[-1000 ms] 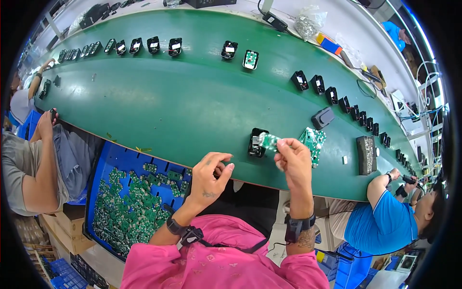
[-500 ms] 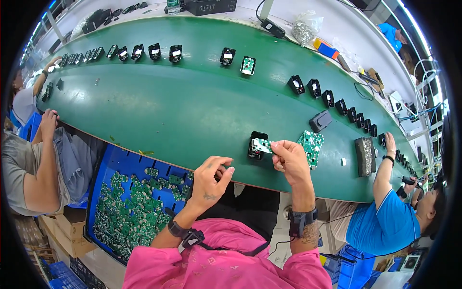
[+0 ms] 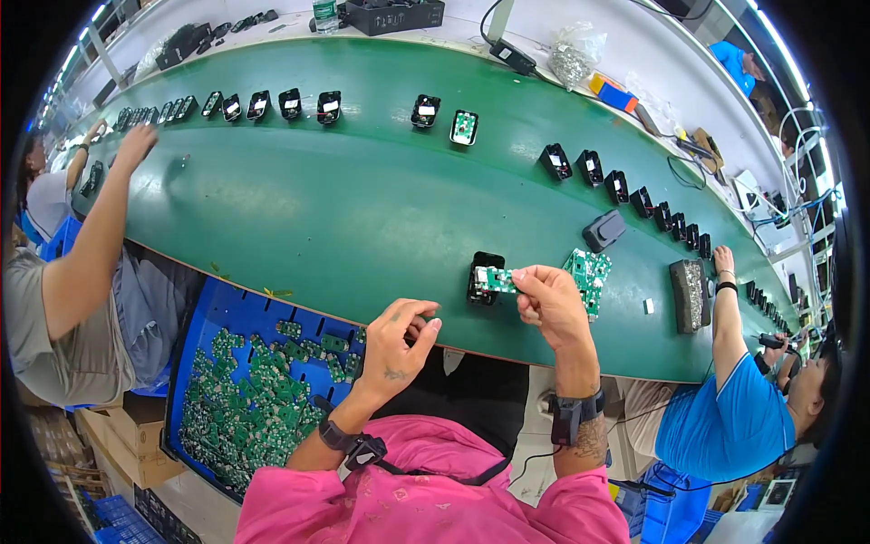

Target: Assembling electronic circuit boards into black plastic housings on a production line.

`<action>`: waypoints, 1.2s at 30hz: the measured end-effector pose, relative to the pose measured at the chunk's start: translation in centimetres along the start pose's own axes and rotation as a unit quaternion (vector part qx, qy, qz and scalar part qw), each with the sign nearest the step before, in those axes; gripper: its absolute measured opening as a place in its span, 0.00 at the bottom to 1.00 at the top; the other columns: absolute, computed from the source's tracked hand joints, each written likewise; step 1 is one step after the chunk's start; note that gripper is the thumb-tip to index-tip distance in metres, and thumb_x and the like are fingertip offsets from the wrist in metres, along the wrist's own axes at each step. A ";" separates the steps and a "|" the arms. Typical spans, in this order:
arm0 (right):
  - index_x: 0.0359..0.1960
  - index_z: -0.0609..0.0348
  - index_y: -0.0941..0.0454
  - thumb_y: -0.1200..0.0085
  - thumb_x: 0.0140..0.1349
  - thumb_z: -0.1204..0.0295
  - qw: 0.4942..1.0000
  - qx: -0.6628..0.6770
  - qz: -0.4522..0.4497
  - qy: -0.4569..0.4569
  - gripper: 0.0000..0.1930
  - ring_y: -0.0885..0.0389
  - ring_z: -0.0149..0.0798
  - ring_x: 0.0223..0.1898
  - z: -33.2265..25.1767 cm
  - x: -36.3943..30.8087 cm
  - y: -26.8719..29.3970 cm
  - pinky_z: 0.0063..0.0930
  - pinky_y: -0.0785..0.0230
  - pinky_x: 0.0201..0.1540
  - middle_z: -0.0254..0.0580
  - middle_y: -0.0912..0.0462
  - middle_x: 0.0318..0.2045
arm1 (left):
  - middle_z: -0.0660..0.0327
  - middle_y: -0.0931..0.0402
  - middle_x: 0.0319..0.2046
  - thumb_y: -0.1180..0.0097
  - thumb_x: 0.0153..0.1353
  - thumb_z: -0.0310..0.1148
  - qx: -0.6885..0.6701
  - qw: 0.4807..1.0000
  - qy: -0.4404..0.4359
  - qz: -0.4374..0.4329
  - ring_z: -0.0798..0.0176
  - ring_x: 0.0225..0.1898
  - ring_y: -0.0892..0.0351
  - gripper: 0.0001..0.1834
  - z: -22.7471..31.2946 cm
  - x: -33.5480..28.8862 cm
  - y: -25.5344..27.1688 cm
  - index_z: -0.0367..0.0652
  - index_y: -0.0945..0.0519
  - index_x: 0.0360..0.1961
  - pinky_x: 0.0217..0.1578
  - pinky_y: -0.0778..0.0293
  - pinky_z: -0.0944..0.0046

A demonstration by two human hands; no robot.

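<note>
Between thumb and forefinger of my right hand (image 3: 553, 301) is a small green circuit board (image 3: 492, 279). It lies over the mouth of an open black plastic housing (image 3: 481, 294) near the table's front edge; whether it touches the housing inside I cannot tell. My left hand (image 3: 397, 343) hovers at the table edge, left of the housing. Its fingers are loosely curled, with thumb and forefinger apart and nothing visible in them. Just beyond my right hand lies a group of green circuit boards (image 3: 591, 272), and behind it a closed dark grey case (image 3: 604, 230).
A curved row of black housings (image 3: 426, 111) runs along the far side of the green table (image 3: 362, 199). A blue bin (image 3: 208, 317) of loose boards sits below on the left. A dark block (image 3: 689, 296) stands at right. Co-workers sit on both sides.
The board in my right hand has shifted slightly and lies flatter over the housing. My left hand is almost still. The left co-worker's arm has reached forward across the table.
</note>
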State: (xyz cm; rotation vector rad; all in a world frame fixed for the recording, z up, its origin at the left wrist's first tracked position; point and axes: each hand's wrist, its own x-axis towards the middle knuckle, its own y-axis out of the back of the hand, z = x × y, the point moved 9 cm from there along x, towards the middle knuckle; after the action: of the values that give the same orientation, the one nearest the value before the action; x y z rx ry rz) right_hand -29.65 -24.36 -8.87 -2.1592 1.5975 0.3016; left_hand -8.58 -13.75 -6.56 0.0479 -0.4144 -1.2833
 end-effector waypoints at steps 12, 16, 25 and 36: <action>0.33 0.61 0.22 0.41 0.67 0.70 1.000 0.006 0.004 0.030 0.07 0.34 0.21 0.13 -0.7 -0.3 0.4 0.16 0.48 0.15 0.32 0.24 0.17 | 0.57 0.20 0.35 0.39 0.61 0.22 0.010 1.000 -0.011 0.008 0.70 0.25 0.21 0.08 0.2 0.1 -0.3 0.32 0.18 0.41 0.28 0.25 0.71; 0.33 0.61 0.22 0.41 0.67 0.71 1.000 0.001 0.006 0.028 0.07 0.34 0.21 0.13 -0.6 -0.3 0.6 0.16 0.48 0.15 0.31 0.24 0.18 | 0.56 0.19 0.35 0.39 0.61 0.22 0.011 1.000 -0.003 0.004 0.70 0.26 0.21 0.08 0.3 0.0 -0.4 0.32 0.18 0.41 0.28 0.25 0.71; 0.33 0.60 0.22 0.40 0.67 0.70 0.999 0.009 -0.003 0.035 0.08 0.34 0.22 0.14 -0.9 0.3 0.5 0.16 0.48 0.15 0.32 0.23 0.18 | 0.56 0.19 0.36 0.39 0.61 0.23 0.024 1.000 -0.005 0.003 0.68 0.27 0.20 0.08 0.6 0.1 -0.5 0.32 0.18 0.41 0.30 0.24 0.70; 0.39 0.62 0.25 0.39 0.67 0.71 0.989 -0.119 0.023 0.088 0.09 0.24 0.24 0.18 0.2 -0.5 0.0 0.17 0.36 0.18 0.36 0.19 0.21 | 0.54 0.21 0.47 0.40 0.62 0.24 0.006 0.999 0.036 -0.018 0.70 0.29 0.19 0.15 0.1 0.9 -0.7 0.33 0.21 0.50 0.31 0.23 0.71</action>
State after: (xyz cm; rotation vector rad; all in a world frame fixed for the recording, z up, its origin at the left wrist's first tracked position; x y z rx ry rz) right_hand -29.84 -23.80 -8.85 -2.3883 1.7892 0.3408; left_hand -9.06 -14.75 -6.40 0.1121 -0.3612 -1.3097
